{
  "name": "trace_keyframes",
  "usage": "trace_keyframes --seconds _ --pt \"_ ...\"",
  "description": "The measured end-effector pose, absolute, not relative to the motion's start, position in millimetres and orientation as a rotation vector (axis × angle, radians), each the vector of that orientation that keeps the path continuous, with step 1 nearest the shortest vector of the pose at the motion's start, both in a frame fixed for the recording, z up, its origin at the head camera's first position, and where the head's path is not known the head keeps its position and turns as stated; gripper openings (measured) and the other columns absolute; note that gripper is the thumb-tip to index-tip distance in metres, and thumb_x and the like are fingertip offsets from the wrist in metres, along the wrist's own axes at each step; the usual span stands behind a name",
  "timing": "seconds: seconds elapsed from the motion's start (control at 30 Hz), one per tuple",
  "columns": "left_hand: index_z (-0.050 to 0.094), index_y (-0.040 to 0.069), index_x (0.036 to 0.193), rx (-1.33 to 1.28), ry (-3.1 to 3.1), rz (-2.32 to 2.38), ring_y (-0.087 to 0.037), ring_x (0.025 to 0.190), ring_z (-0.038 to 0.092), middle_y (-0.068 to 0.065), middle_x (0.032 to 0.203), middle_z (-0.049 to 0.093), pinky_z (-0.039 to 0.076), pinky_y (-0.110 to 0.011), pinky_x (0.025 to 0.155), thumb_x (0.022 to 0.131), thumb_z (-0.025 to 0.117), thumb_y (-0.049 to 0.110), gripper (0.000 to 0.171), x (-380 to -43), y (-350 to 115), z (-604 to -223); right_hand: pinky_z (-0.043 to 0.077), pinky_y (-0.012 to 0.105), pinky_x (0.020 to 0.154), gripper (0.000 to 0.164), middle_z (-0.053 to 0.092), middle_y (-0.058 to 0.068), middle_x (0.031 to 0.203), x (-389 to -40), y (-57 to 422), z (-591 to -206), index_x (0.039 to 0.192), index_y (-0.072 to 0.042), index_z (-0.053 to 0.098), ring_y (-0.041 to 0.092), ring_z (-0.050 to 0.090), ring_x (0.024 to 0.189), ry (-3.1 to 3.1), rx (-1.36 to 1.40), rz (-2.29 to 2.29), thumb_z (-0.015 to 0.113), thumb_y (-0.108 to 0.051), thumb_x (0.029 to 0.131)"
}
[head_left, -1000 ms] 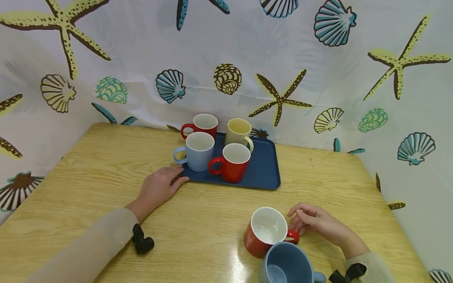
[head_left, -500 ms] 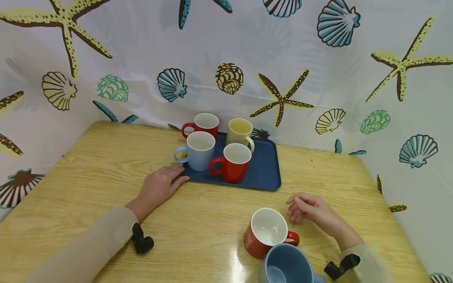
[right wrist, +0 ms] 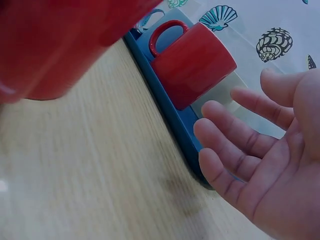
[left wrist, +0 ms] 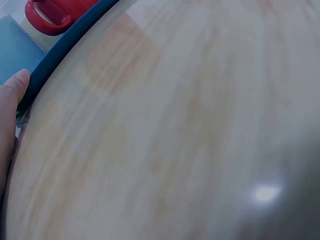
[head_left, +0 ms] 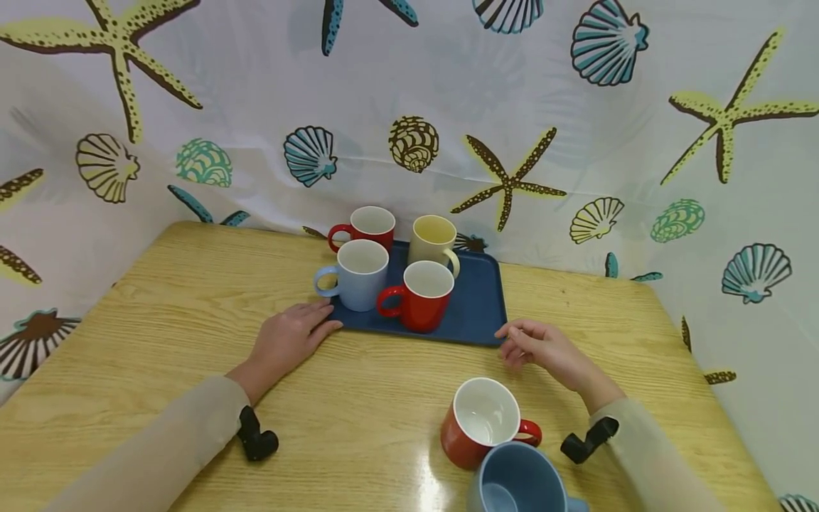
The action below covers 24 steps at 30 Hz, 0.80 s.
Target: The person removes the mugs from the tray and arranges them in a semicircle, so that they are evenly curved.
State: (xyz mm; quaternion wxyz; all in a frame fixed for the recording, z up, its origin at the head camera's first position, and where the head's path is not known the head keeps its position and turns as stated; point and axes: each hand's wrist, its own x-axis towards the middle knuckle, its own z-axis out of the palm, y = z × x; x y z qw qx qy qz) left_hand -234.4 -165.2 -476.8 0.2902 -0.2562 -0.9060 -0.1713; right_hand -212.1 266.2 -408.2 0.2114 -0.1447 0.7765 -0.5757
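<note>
Tray [head_left: 478, 302]: landmark, flat on the table [head_left: 211, 284], long axis running side to side across the person's front; both hands are at its near side.
Left hand [head_left: 289, 340]: at the tray's near-left corner, thumb and fingers apart, resting on the rim.
Right hand [head_left: 540, 350]: nearer the tray's near-right corner, which lies just ahead of its fingertips; fingers loosely bent and apart, nothing held; contact with the rim cannot be told.
Front red mug [head_left: 425, 307]: upright, near edge of the tray, handle toward the tray's left.
Light blue mug [head_left: 363, 286]: upright, tray's near-left part, handle leftward.
Cream mug [head_left: 425, 249]: tray's far side, behind the front red mug.
Rear red mug [head_left: 374, 227]: tray's far-left part, base hidden.
Loose red mug [head_left: 456, 446]: off the tray, on its near side, handle rightward.
Grey-blue mug [head_left: 559, 491]: beyond the loose red mug from the tray, partly out of view.
Contents: none visible in the loose red mug.
</note>
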Motion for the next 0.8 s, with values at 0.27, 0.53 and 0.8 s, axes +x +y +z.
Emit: trace_keyframes --seconds 0.27,0.53,0.8 --pt "0.069 0.006 0.111 -0.678 -2.434 -0.448 -0.027 0.101 0.063 -0.010 0.115 0.064 0.052 -0.044 0.077 0.081 0.071 0.034 0.041 -234 -164 -478 0.053 0.040 0.077 0.049 0.064 0.020 0.095 -235 260 -413 0.123 0.008 0.050 0.033 0.062 0.083 2.168 -0.352 -1.610 0.046 -0.034 0.098" --pt "0.070 0.006 0.109 -0.687 -2.427 -0.442 -0.027 0.100 0.063 -0.010 0.115 0.064 0.052 -0.044 0.075 0.081 0.070 0.034 0.040 -235 -164 -479 0.052 0.037 0.073 0.048 0.063 0.019 0.094 -258 252 -414 0.123 0.007 0.050 0.029 0.061 0.081 2.174 -0.314 -1.606 0.045 -0.034 0.099" --pt "0.070 0.005 0.108 -0.690 -2.399 -0.466 -0.027 0.099 0.063 -0.010 0.113 0.065 0.052 -0.045 0.076 0.080 0.071 0.034 0.040 -236 -164 -478 0.052 0.036 0.074 0.046 0.062 0.018 0.096 -280 238 -406 0.126 0.007 0.048 0.026 0.062 0.081 2.193 -0.322 -1.606 0.044 -0.030 0.100"
